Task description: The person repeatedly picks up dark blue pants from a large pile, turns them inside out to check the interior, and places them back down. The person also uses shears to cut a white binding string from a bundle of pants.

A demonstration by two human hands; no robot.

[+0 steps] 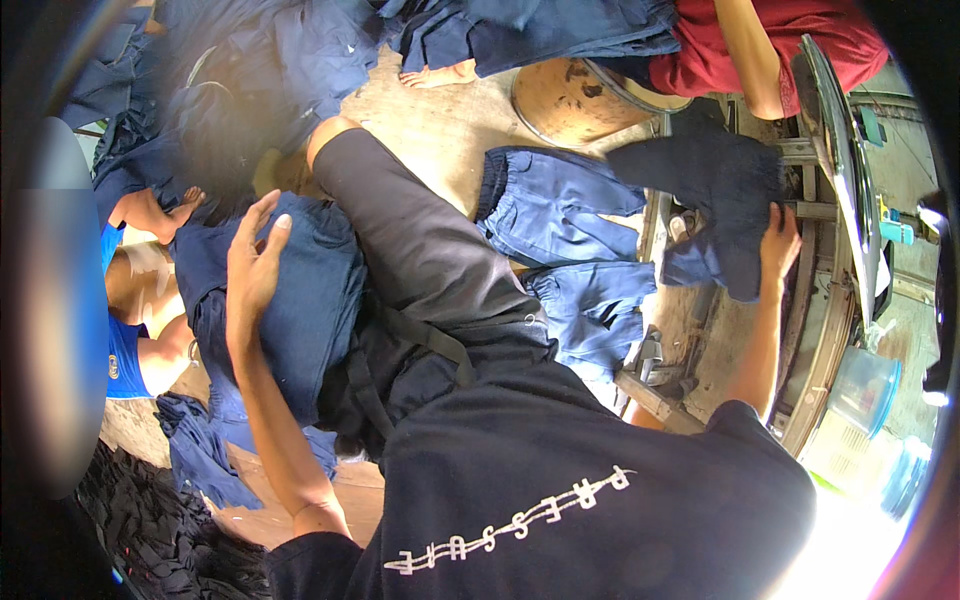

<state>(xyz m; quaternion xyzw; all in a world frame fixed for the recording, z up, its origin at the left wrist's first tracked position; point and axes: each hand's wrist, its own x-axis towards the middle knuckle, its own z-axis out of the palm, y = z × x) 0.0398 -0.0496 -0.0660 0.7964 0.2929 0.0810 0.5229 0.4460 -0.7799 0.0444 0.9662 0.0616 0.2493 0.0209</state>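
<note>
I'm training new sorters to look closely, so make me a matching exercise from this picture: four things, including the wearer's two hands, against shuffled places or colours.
Things:
1. Left hand
2. Right hand
3. Round drum
4. Black cloth heap

Places or colours:
A. In the picture's lower left
B. At the edge of a very dark garment
C. Brown with dark blotches
D. Against a stack of blue garments

Pairs: 1-D, 2-B, 3-C, 4-A
</note>
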